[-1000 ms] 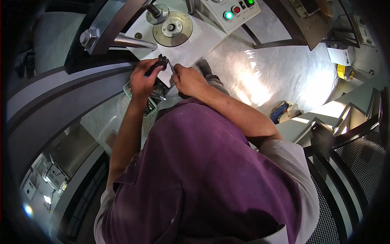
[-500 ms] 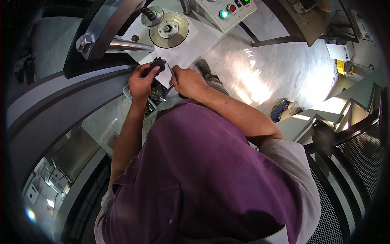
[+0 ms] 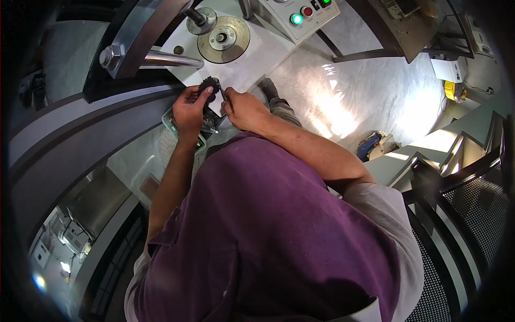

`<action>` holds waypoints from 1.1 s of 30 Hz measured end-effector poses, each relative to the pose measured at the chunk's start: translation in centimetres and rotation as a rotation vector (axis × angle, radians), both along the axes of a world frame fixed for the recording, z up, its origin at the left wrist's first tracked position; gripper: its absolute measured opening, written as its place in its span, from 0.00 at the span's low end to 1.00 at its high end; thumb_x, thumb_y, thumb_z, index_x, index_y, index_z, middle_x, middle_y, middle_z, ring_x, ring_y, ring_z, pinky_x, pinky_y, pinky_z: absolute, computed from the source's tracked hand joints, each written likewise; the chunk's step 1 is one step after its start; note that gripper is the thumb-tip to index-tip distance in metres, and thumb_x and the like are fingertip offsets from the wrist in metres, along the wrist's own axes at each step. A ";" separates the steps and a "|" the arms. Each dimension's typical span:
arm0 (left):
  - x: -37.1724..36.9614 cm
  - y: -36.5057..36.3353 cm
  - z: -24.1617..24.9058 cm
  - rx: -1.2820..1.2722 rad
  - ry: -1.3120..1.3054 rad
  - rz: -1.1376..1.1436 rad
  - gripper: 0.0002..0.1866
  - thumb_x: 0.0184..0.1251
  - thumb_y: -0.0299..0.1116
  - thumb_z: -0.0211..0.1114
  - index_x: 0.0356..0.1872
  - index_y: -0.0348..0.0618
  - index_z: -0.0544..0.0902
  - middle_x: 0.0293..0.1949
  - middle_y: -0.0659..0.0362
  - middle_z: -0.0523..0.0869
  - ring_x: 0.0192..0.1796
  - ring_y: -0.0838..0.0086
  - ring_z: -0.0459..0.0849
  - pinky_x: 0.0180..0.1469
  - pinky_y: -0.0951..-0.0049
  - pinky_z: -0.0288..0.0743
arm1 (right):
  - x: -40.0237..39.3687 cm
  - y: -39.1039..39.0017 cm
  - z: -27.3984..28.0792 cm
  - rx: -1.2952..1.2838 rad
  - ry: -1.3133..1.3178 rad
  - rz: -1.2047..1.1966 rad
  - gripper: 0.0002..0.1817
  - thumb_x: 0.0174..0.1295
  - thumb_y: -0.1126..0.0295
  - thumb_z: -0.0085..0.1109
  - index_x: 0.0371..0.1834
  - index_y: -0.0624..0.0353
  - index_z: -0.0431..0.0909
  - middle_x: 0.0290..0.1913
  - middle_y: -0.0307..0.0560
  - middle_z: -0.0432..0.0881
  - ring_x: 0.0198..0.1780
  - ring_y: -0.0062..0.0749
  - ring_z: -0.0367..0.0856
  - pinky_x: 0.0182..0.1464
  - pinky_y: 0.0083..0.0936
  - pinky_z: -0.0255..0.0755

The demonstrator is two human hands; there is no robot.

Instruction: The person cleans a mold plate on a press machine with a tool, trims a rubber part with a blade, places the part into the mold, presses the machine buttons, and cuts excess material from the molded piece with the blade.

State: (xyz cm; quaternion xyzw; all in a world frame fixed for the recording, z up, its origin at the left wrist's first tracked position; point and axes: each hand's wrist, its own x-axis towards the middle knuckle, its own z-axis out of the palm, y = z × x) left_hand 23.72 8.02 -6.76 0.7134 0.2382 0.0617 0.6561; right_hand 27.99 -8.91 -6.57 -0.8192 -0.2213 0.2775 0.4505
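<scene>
A black, round part with a notched edge (image 3: pixel 208 86) is pinched in my left hand (image 3: pixel 189 114), thumb across its face. My right hand (image 3: pixel 248 110) closes around a thin, narrow metal tool (image 3: pixel 222 92), whose tip points at the right edge of the black part. Both hands are close together over the near edge of a white machine table (image 3: pixel 244 75). Below my left wrist, partly covered by it, is a pale green tray (image 3: pixel 167 126) with small dark parts and clear plastic in it.
On the machine table sit a round metal disc (image 3: pixel 236 49) and a thick steel rod (image 3: pixel 174 60). A control box (image 3: pixel 287 27) with a lit green button stands at the back. A grey curved frame (image 3: pixel 107 126) runs along the left. A bag (image 3: pixel 377 146) lies on the floor.
The black part has turned in my left hand, so its round face shows more. Both hands have shifted slightly, and the tool has come closer to the part's edge.
</scene>
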 end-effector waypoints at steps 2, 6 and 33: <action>-0.1 0.1 0.2 -0.023 0.024 -0.004 0.09 0.61 0.26 0.73 0.38 0.35 0.84 0.34 0.62 0.85 0.35 0.84 0.80 0.40 0.82 0.73 | 0.1 -0.1 0.3 -0.029 0.049 0.006 0.13 0.64 0.68 0.49 0.43 0.70 0.69 0.28 0.69 0.81 0.34 0.67 0.81 0.41 0.56 0.74; -0.7 0.6 1.2 0.161 -0.002 0.037 0.11 0.59 0.28 0.74 0.40 0.34 0.85 0.35 0.59 0.87 0.37 0.78 0.84 0.43 0.78 0.76 | -0.2 0.0 0.7 -0.033 0.005 -0.089 0.11 0.69 0.68 0.49 0.42 0.68 0.69 0.22 0.62 0.80 0.27 0.59 0.82 0.35 0.50 0.74; 1.0 2.8 1.1 0.584 -0.065 -0.303 0.13 0.57 0.29 0.70 0.45 0.45 0.87 0.47 0.54 0.87 0.51 0.62 0.84 0.56 0.66 0.74 | 0.8 -0.3 0.2 -0.140 -0.024 0.015 0.14 0.68 0.64 0.49 0.48 0.63 0.72 0.31 0.66 0.82 0.36 0.65 0.82 0.41 0.55 0.74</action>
